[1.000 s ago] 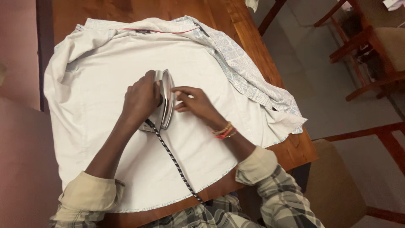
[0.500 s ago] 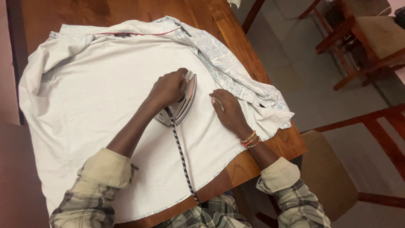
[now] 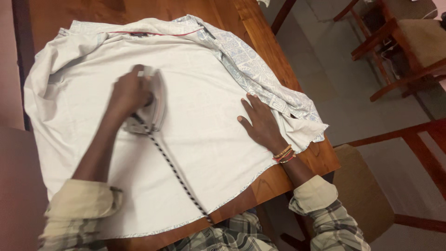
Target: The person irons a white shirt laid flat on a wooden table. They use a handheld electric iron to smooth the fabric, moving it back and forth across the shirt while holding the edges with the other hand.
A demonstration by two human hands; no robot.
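The left hand (image 3: 129,93) is closed tight around the handle of the iron (image 3: 153,109), which sits on the white shirt (image 3: 204,93). The right hand (image 3: 260,122) lies open and flat on the shirt, off to the iron's right. The shirt is spread over the wooden desk (image 3: 69,14).

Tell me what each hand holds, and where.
Left hand grips the iron by its top handle. Right hand holds nothing; it lies flat on the shirt.

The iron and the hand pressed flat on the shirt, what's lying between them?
In the head view, only smooth pale shirt lies between the iron and the right hand; nothing else sits there.
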